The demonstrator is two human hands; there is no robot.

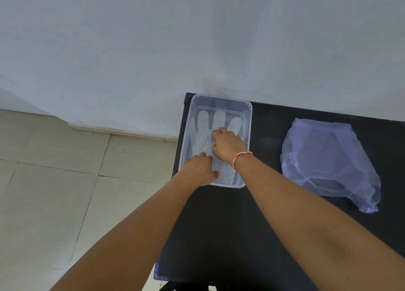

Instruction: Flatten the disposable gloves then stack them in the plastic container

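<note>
Sitting at the far left corner of the black table [230,225], close to its left edge and the wall, the clear rectangular plastic container [248,124] holds a thin translucent glove [205,135] lying flat, fingers toward the wall. Both hands press it, gripping nothing: left hand [200,170] spread at the cuff, right hand [228,146] with fingers curled on the palm. A crinkled bluish plastic bag [328,163] lies well apart to the right; bare table stretches between.

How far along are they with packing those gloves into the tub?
At least one clear glove already lies spread, fingers pointing away, inside the plastic container. Right now the left hand and right hand press on it there. Still left, seemingly: the bluish plastic heap on the black table, apparently more gloves, though I cannot count them.
</note>
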